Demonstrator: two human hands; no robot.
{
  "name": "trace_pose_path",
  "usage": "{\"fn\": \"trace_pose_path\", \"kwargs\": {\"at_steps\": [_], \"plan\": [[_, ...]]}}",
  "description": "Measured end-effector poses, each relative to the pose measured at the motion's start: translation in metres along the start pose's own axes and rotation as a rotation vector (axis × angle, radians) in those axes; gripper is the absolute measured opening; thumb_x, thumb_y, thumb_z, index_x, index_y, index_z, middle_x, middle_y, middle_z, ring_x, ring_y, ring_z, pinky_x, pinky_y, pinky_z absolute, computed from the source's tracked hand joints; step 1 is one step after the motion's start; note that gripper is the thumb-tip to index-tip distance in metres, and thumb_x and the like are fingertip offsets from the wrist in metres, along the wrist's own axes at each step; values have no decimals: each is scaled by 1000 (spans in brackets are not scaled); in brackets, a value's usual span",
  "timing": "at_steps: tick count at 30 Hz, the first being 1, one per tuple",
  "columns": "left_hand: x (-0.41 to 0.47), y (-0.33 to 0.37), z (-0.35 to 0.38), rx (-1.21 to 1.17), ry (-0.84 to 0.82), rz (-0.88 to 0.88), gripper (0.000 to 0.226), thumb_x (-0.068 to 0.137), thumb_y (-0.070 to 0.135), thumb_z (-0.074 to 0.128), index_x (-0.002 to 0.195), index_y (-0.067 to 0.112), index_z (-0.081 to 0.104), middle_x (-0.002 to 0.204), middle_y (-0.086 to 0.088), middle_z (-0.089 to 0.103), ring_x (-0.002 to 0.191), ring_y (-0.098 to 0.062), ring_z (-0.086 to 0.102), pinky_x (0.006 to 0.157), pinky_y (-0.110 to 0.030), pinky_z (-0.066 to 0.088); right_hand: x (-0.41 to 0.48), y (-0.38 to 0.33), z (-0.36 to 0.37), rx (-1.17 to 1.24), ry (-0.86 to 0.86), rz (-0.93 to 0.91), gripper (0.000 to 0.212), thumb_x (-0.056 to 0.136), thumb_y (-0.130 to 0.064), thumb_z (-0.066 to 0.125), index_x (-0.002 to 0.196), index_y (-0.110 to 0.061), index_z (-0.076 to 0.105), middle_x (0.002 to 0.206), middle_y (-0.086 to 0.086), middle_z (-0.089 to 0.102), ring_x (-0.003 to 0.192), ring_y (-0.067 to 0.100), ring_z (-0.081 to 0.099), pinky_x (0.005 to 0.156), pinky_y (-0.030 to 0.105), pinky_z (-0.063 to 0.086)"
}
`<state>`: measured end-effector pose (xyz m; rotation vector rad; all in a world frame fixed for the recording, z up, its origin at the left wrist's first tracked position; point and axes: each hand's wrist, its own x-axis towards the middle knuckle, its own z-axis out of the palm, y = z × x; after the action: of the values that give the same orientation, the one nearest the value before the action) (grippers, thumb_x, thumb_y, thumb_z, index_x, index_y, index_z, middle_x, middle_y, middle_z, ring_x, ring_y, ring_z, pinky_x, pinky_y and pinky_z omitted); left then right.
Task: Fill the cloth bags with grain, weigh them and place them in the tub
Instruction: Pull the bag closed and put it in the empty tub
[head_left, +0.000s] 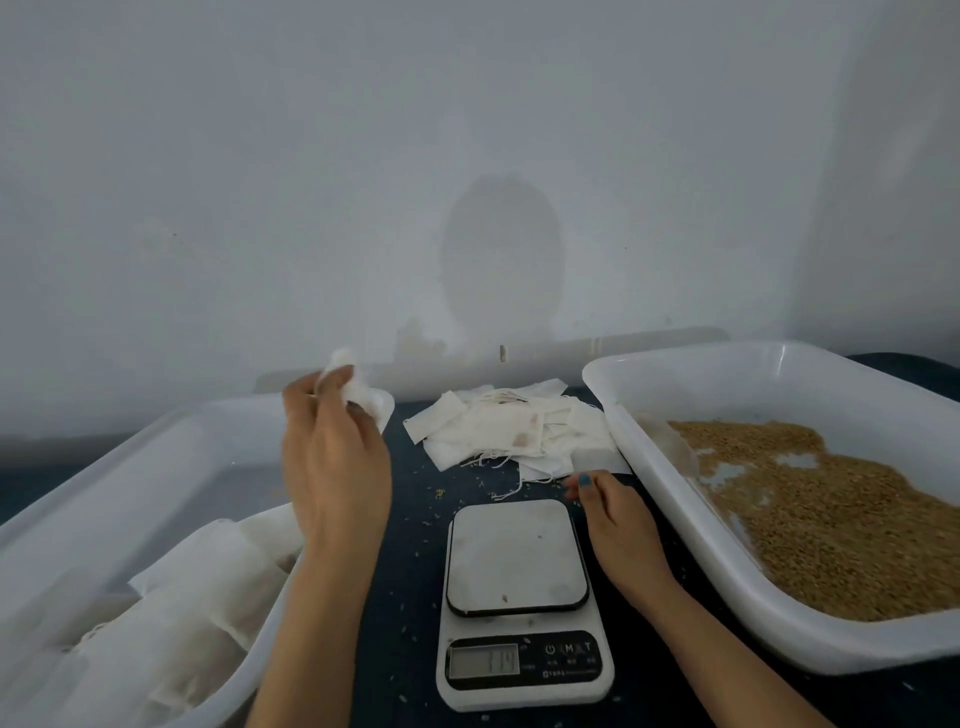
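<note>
Far left of the scale (519, 597), a white plastic tub (156, 452) sits on the dark blue table (410, 545). Several stuffed bags (197, 587) of white cloth lie side by side in the tub's end level with the scale.

Between the tub and the scale, the left hand (332, 457) is raised, back of the hand to the camera. Its fingers are curled tight round a white cloth bag (358, 389), bunched and blurred, which it holds up above the tub's corner, left of the scale and beyond it.

The scale is white with a square grey platform. Its dark front panel carries a small display whose digits are too blurred to read. Loose grains are scattered on the table around the scale, mostly to its left and behind it.

Straight behind the scale, against the wall (467, 156), lies a heap of flat empty bags (509, 431) with their drawstrings trailing toward the scale.

Just right of the scale's far corner, the right hand (618, 525) lies low over the table, thumb and fingertips close together and pointing at the nearest edge of the heap. I cannot tell whether they pinch a bag or a string. The thumbnail is painted blue.

Right of the scale stands a white tray (675, 364) with brown grain (831, 509) spread thinly over its floor, piled thicker at the end nearer the camera.
</note>
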<state>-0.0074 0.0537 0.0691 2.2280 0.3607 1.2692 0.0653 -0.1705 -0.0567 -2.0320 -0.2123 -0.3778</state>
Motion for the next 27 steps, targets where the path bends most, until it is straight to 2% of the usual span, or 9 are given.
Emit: {"fn": "trace_pose_path", "kwargs": {"at_steps": [2, 7, 10, 14, 19, 21, 23, 25, 27], "plan": [[9, -3, -10, 164, -30, -55, 42, 100, 7, 45, 140, -2, 46, 148, -11, 38, 121, -37, 50, 101, -47, 37, 0, 0, 0, -10, -2, 10, 25, 104, -26, 43, 99, -21, 67, 92, -8, 68, 86, 2, 60, 69, 15, 42], [11, -23, -18, 508, -408, -361, 59, 106, 32, 32, 149, -8, 25, 161, -1, 10, 148, -25, 12, 111, -69, 20, 1, 0, 0, -12, -9, 21, 23, 104, -20, 44, 102, -21, 67, 96, -9, 68, 91, 5, 61, 72, 15, 42], [9, -38, -11, 681, -703, -430, 67, 105, 50, 16, 151, 4, 31, 160, -4, 12, 146, -27, 19, 115, -63, 17, 0, -1, -1, -6, -9, 22, 23, 104, -19, 44, 104, -20, 67, 97, -8, 68, 93, 8, 61, 77, 23, 46], [12, -52, -3, 677, -837, -341, 85, 97, 65, 6, 138, 5, 51, 148, -14, 40, 130, -35, 45, 111, -48, 32, 0, -1, -1, -5, -9, 30, 23, 104, -22, 44, 105, -19, 67, 97, -8, 69, 94, 9, 61, 82, 28, 47], [14, -50, -7, 727, -814, -293, 81, 96, 66, 4, 124, 11, 57, 125, -13, 57, 114, -33, 55, 107, -46, 38, 0, -2, -1, 2, -10, 27, 23, 104, -20, 44, 103, -21, 67, 96, -9, 68, 93, 8, 61, 81, 28, 48], [12, -38, -8, 783, -741, -242, 76, 97, 64, 6, 126, 13, 54, 127, -12, 56, 118, -32, 53, 107, -46, 37, 0, -1, -1, -2, -11, 24, 23, 104, -21, 44, 104, -20, 67, 97, -9, 69, 93, 9, 62, 82, 29, 49], [10, -18, -5, 879, -592, -63, 66, 101, 58, 12, 133, 14, 49, 136, -12, 53, 129, -33, 45, 111, -46, 31, 0, 0, 0, -7, -17, 18, 22, 104, -21, 45, 106, -20, 67, 98, -9, 69, 94, 9, 62, 82, 28, 49], [6, -4, 10, 703, -459, 203, 51, 104, 46, 24, 137, 15, 48, 140, -8, 51, 131, -29, 41, 111, -41, 28, 0, 0, 1, -8, -24, 17, 22, 103, -20, 45, 106, -21, 67, 99, -10, 69, 95, 7, 61, 80, 25, 47], [5, 4, 34, 350, -518, 381, 40, 105, 33, 36, 140, 17, 48, 142, -4, 50, 130, -26, 42, 111, -37, 29, 1, 1, 0, -6, -26, 16, 22, 103, -20, 45, 106, -21, 67, 98, -10, 69, 93, 6, 61, 75, 18, 44]]}}
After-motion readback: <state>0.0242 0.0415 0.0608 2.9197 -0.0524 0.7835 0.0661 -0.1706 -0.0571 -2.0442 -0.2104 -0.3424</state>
